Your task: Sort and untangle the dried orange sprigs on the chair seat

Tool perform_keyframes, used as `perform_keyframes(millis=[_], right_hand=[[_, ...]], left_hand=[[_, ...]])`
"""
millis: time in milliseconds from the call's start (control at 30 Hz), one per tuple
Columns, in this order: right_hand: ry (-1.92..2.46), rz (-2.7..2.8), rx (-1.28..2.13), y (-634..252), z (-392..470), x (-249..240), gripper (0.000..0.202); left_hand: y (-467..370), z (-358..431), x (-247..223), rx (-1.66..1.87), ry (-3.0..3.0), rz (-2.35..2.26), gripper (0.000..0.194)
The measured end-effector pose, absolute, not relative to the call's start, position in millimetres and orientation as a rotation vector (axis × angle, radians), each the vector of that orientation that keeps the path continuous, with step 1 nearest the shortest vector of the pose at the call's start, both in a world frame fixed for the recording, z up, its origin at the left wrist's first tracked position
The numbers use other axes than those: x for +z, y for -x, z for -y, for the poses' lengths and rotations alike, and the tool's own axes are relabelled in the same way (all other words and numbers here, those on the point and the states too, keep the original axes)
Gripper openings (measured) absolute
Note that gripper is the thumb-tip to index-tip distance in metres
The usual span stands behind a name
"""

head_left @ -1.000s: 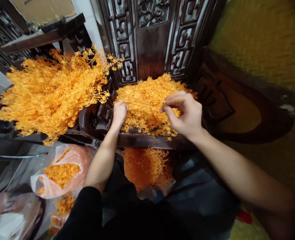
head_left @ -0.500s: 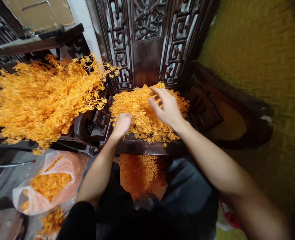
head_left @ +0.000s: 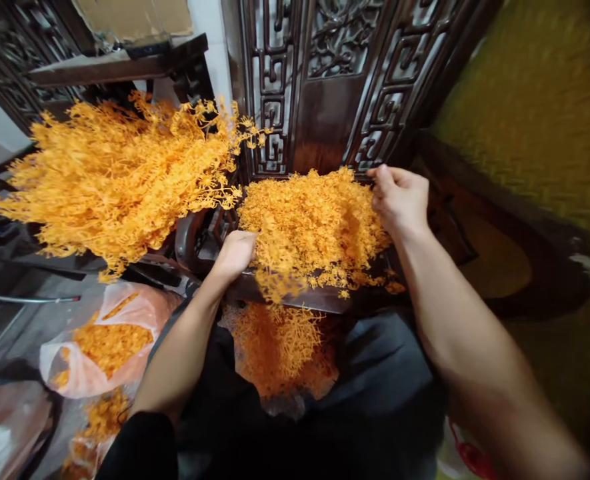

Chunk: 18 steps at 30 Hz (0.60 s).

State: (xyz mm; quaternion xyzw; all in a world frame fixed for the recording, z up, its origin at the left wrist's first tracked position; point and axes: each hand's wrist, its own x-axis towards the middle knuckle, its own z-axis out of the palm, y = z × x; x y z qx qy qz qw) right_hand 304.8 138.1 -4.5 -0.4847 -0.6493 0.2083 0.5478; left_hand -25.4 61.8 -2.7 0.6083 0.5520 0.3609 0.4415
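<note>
A heap of orange, many-branched artificial sprigs [head_left: 315,207] lies on the dark wooden seat in front of me. My left hand [head_left: 238,255] is closed at the heap's left front. From it an orange sprig [head_left: 277,270] hangs over the seat's front edge, its stem end hidden in the fist. Over the heap's right side, my right hand [head_left: 402,200] is raised with thumb and fingers pinched together. Anything between those fingertips is too small or hidden to make out.
A large bundle of orange sprigs [head_left: 129,180] rests at the left. A plastic bag [head_left: 65,367] of orange pieces lies on the floor below it. More orange sprigs [head_left: 279,350] sit between my knees. The carved chair back [head_left: 325,120] rises behind the heap.
My right hand has moved right, from above the heap's middle to its right side, and its fingers have closed. A sprig now hangs from my left hand. The view has shifted slightly.
</note>
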Motion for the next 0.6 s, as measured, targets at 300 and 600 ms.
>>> perform_keyframes(millis=[300, 600], right_hand=[[1.145, 1.504, 0.838, -238.3, -95.9, 3.7, 0.034], [1.226, 2.060, 0.429, -205.9, -53.7, 15.3, 0.028]], left_hand=[[28.8, -63.8, -5.3, 0.790, -1.737, -1.383, 0.023], [-7.3, -70.9, -4.1, 0.662, -1.899, -1.539, 0.029]])
